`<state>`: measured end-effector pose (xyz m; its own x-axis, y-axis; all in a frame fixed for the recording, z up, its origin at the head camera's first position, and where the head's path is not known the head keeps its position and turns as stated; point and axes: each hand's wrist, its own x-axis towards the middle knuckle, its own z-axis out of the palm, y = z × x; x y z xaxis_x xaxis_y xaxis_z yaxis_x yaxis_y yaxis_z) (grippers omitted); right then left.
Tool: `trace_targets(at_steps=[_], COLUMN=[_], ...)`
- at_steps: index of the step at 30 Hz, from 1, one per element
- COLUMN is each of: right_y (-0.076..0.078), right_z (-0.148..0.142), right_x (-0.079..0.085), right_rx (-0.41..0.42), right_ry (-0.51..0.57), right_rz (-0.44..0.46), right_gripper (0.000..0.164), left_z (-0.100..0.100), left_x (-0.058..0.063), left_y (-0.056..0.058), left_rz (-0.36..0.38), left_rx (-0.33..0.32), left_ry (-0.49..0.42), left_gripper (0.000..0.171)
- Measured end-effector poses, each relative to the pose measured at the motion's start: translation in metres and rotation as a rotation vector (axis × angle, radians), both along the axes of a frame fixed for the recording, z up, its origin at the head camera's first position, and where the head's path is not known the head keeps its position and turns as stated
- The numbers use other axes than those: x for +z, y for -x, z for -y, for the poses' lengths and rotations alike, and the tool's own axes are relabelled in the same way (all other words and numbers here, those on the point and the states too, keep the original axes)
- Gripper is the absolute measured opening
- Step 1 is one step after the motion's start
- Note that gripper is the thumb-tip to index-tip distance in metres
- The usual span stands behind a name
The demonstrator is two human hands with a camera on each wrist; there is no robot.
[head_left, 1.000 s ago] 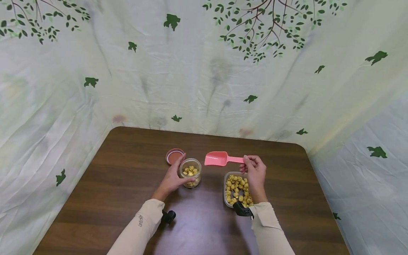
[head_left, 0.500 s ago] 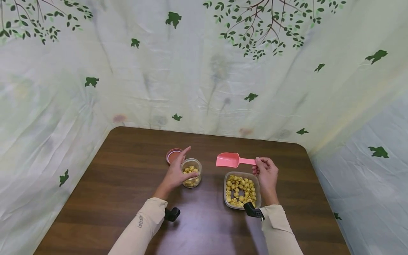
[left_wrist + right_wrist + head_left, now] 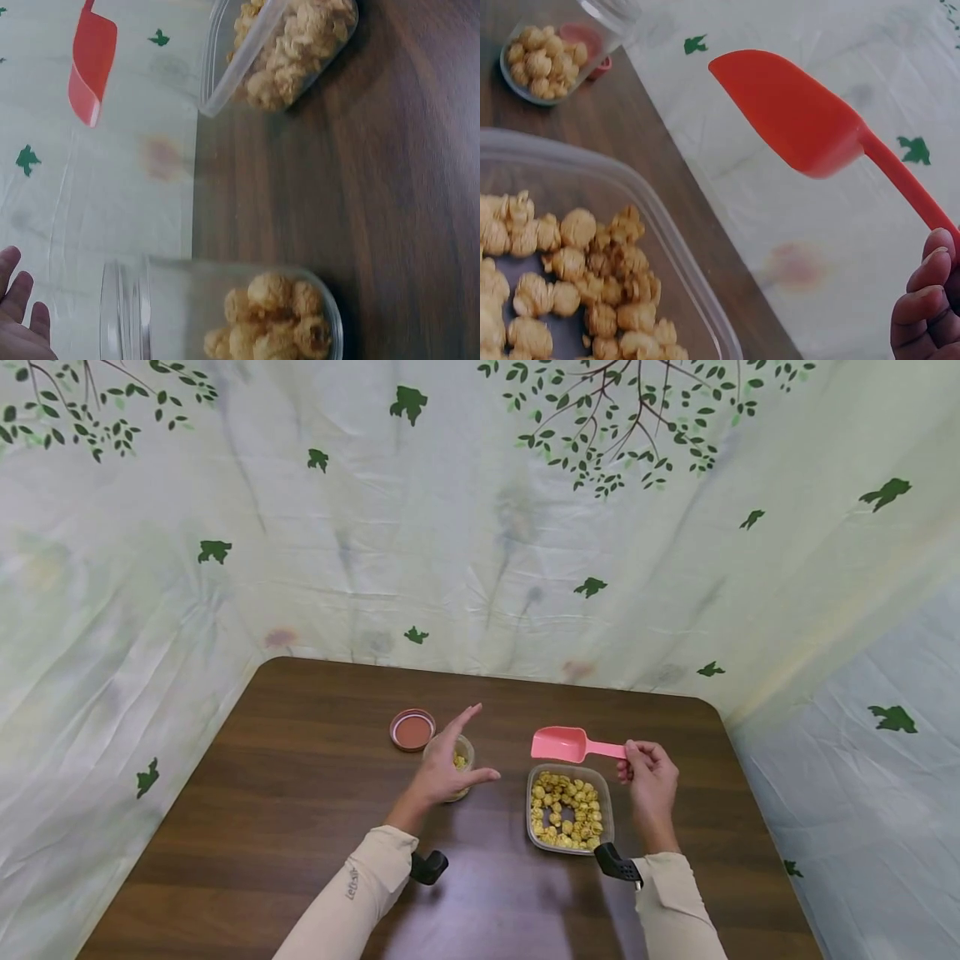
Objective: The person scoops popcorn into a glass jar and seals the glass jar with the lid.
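My right hand (image 3: 651, 783) pinches the handle end of a pink scoop (image 3: 559, 744), its blade pointing left above the far edge of a clear plastic container (image 3: 609, 827). The blade carries nothing. Popcorn (image 3: 634, 315) lies in that container, with a bare patch of its floor showing. My left hand (image 3: 438, 772) is spread, thumb and fingers apart, passing over a glass jar (image 3: 161, 307) and hiding much of it in the head view. Popcorn pieces (image 3: 274, 319) fill the jar's lower part, as the left wrist view shows. The jar's mouth is uncovered.
A red-brown lid (image 3: 412, 730) lies on the wooden table (image 3: 315, 827) just beyond the jar, to its left. A pale curtain (image 3: 450, 527) with leaf prints hangs along the table's far edge. Each wrist wears a black camera (image 3: 430, 867).
My left hand has let go of the jar and moved right, its fingers opening wide. My right hand has carried the scoop to the right, uncovering the plastic container.
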<state>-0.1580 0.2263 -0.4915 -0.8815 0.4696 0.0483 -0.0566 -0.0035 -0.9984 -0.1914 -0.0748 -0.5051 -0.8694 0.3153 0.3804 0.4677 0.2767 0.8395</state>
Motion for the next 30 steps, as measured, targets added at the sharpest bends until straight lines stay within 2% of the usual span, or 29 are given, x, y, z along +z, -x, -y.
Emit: trace_targets(at_steps=[8,15,20,30], right_y=[0.002,0.007,0.003,0.0], right_z=[-0.022,-0.041,-0.05,-0.059], right_x=[-0.008,-0.014,-0.016,-0.02], right_rx=[-0.012,0.013,0.01,-0.019], right_ry=[-0.038,-0.068,-0.123,-0.14], right_rz=[0.087,0.112,0.153,0.19], right_gripper=[0.022,0.025,0.027,0.025], left_z=[-0.022,-0.038,-0.044,-0.056], left_x=[0.0,-0.007,-0.013,-0.025], left_y=[0.002,0.008,0.009,0.005], left_rz=[0.051,0.018,-0.004,0.114], left_rx=[-0.037,-0.054,-0.076,-0.047], left_ry=[-0.01,0.033,0.037,0.107], left_gripper=[0.099,0.097,0.099,0.099])
